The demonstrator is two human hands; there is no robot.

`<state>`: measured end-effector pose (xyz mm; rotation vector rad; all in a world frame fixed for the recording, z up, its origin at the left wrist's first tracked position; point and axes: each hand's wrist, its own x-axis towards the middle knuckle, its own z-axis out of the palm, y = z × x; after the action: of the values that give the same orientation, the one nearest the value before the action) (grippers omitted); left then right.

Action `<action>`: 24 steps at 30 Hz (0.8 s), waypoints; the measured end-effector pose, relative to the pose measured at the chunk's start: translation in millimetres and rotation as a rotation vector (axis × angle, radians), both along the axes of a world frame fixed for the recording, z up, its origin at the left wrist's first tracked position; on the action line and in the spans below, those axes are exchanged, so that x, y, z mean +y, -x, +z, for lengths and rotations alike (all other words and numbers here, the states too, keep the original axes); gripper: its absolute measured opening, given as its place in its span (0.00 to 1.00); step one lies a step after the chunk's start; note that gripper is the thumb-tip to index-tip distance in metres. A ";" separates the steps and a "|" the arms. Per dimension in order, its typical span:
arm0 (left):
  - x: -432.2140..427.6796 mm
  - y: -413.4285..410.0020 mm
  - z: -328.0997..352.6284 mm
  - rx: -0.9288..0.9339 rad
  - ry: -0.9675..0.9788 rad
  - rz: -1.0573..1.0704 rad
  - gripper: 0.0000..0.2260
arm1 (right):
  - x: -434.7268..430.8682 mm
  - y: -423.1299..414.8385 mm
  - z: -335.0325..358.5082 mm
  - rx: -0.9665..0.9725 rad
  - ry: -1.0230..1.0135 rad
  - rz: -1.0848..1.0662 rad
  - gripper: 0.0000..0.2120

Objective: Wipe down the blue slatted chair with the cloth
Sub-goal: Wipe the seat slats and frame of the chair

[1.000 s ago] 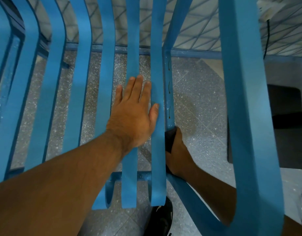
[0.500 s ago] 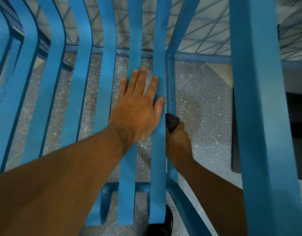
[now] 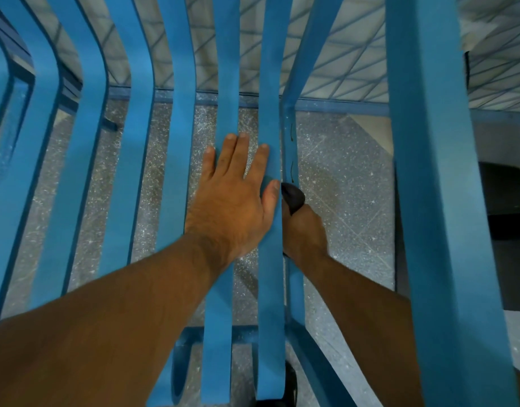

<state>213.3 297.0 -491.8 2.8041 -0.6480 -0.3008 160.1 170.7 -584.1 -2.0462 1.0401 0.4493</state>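
My left hand (image 3: 235, 201) is lying flat with straight fingers across two seat slats of the blue slatted chair (image 3: 135, 177), so no grip on anything there. My right hand (image 3: 304, 230) is just beside it, below the slats, grip curled round the dark cloth (image 3: 292, 196), which sits against the chair's side rail.

Fingers of my right hand (image 3: 305, 230) hide behind the side rail (image 3: 289, 136). Only a dark bulge of cloth (image 3: 294, 195) shows, and the edge cuts my shoe (image 3: 291, 387).
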 end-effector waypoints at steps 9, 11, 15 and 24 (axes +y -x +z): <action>0.8 -1.1 1.3 0.014 0.008 -0.004 0.28 | 7.1 76.6 -6.1 -0.199 -0.233 0.100 0.19; 0.4 -0.9 1.2 0.015 0.011 -0.002 0.28 | 2.6 69.5 -13.0 -0.137 -0.151 0.090 0.17; 0.2 -0.6 0.8 0.009 0.020 0.005 0.28 | -5.3 21.1 -18.2 -0.026 -0.022 0.070 0.34; 1.0 -1.6 -0.3 0.022 0.043 0.005 0.28 | 9.8 23.3 12.4 -0.154 -0.064 0.060 0.22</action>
<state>214.9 298.0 -492.1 2.7577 -0.6353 -0.3122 136.8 180.4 -571.6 -2.0244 0.8639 0.3448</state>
